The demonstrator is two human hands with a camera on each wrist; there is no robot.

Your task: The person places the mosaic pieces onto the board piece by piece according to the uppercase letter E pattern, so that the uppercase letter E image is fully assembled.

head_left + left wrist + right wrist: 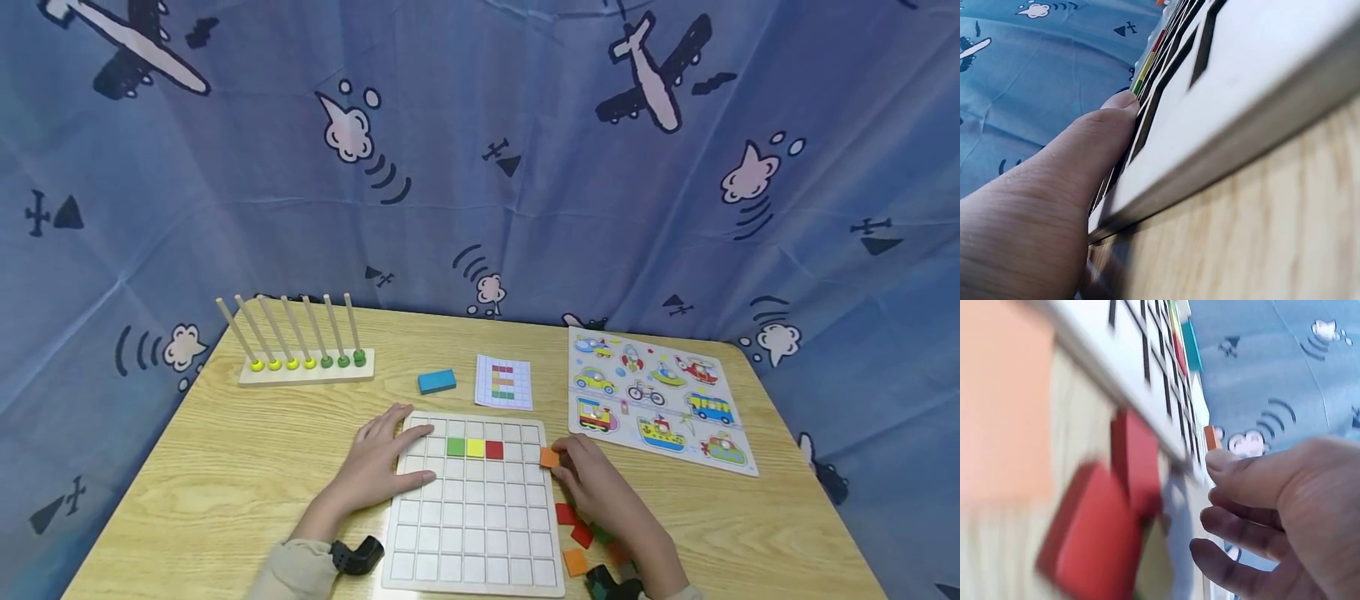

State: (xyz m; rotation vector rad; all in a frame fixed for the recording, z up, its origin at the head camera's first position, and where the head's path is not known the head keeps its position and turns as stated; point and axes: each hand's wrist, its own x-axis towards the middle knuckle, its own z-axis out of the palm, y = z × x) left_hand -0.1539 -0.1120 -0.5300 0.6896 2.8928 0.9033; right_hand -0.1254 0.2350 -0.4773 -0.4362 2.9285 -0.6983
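Note:
A white grid board (475,508) lies on the table with green (456,447), yellow (476,447) and red (494,450) square tiles side by side in one upper row. My left hand (371,467) rests on the board's left edge, fingers spread; its thumb (1100,134) lies over the rim in the left wrist view. With thumb and fingertips my right hand (596,483) pinches an orange tile (550,457) at the board's right edge. In the right wrist view that orange tile (1212,437) shows beyond the thumb tip, raised on its edge.
Loose red (566,514) and orange (576,562) tiles lie right of the board, some under my right forearm. Behind it are a blue block (437,382) and a printed pattern card (503,400). A peg stand (307,375) stands back left, a vehicle puzzle (660,400) back right.

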